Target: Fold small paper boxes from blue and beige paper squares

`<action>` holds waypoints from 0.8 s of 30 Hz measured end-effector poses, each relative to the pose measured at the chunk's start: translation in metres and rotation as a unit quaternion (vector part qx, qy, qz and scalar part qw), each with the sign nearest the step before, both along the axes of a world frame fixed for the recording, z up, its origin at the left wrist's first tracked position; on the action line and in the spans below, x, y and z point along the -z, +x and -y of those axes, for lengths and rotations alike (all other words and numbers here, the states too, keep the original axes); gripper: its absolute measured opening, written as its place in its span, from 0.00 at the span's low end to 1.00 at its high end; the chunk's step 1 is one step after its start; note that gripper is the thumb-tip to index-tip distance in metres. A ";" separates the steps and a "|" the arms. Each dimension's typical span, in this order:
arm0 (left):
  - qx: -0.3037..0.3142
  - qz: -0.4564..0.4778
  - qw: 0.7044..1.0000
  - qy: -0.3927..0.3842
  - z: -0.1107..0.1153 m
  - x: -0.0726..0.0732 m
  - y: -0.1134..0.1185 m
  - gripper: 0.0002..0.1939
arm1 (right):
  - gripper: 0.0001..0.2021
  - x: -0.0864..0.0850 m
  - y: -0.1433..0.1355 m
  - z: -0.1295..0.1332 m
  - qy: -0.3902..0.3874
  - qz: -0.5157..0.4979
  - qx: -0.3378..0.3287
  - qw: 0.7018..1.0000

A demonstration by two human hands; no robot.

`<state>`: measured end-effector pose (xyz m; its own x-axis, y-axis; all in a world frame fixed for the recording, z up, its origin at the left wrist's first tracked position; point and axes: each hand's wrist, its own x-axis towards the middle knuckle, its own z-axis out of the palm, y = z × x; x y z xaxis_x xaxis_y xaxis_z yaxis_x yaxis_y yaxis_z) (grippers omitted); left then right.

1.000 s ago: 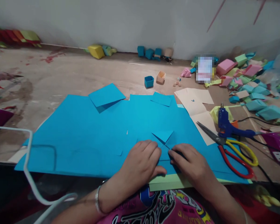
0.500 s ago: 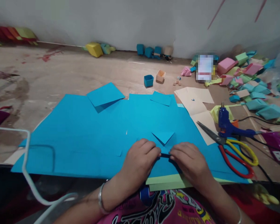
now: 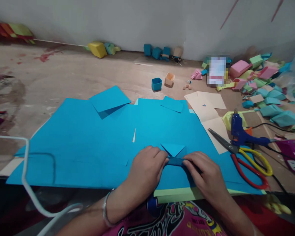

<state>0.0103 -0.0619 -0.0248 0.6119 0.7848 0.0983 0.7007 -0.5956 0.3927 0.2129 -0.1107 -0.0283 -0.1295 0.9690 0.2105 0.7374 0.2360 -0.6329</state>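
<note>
A narrow strip of folded blue paper (image 3: 175, 161) spans the gap between my two hands, low over the blue sheets. My left hand (image 3: 148, 170) pinches its left end, fingers curled. At the other end my right hand (image 3: 206, 170) grips it between thumb and fingers. Just behind the strip lies a blue paper triangle (image 3: 173, 149). Large blue paper sheets (image 3: 88, 141) spread beneath both hands, with a pale green sheet edge (image 3: 177, 194) showing at the front. The fingertips partly hide the strip's ends.
Scissors (image 3: 236, 149) with red and yellow handles and a blue glue gun (image 3: 238, 131) lie at right, beside cream paper (image 3: 204, 105). Two small paper boxes (image 3: 156, 84) stand behind. Folded paper pieces (image 3: 272, 98) heap up at back right. A white cable (image 3: 26, 164) crosses the left.
The strip has turned so that a broader blue face shows between my hands, where it looked thin and dark before. My right hand has shifted slightly right, widening the gap.
</note>
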 end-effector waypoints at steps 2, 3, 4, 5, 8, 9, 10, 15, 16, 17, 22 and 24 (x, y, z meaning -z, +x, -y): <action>-0.004 0.002 1.000 -0.002 0.001 -0.002 0.000 0.12 | 0.06 0.003 -0.003 0.001 0.012 0.018 0.011 1.000; -0.006 0.003 1.000 -0.001 0.001 -0.002 0.000 0.12 | 0.07 0.004 -0.005 0.001 0.019 0.029 0.017 0.999; -0.010 0.002 1.000 0.002 0.002 -0.002 0.001 0.12 | 0.07 0.005 -0.006 0.001 0.027 0.039 0.022 0.999; -0.016 -0.001 1.000 0.006 0.002 -0.002 0.001 0.12 | 0.07 0.006 -0.007 0.001 0.033 0.047 0.025 0.998; -0.030 -0.016 0.999 0.026 0.002 -0.002 0.003 0.12 | 0.07 0.007 -0.009 0.001 0.043 0.065 0.029 0.997; -0.033 -0.021 0.999 0.035 0.002 -0.001 0.004 0.12 | 0.07 0.007 -0.009 0.000 0.043 0.071 0.030 0.996; -0.035 -0.023 0.998 0.044 0.002 -0.001 0.005 0.12 | 0.07 0.007 -0.010 0.000 0.045 0.077 0.032 0.995; -0.047 -0.043 0.994 0.093 0.003 -0.001 0.008 0.10 | 0.08 0.008 -0.012 -0.004 0.074 0.132 0.035 0.988; -0.048 -0.048 0.993 0.100 0.003 -0.001 0.008 0.10 | 0.08 0.008 -0.012 -0.004 0.081 0.146 0.035 0.985; -0.049 -0.052 0.992 0.106 0.004 -0.001 0.009 0.10 | 0.08 0.009 -0.013 -0.005 0.087 0.158 0.035 0.983; -0.046 -0.068 0.989 0.122 0.005 -0.002 0.009 0.10 | 0.09 0.010 -0.014 -0.005 0.090 0.195 0.037 0.976; -0.045 -0.070 0.989 0.122 0.005 -0.002 0.009 0.10 | 0.09 0.011 -0.014 -0.005 0.087 0.195 0.038 0.976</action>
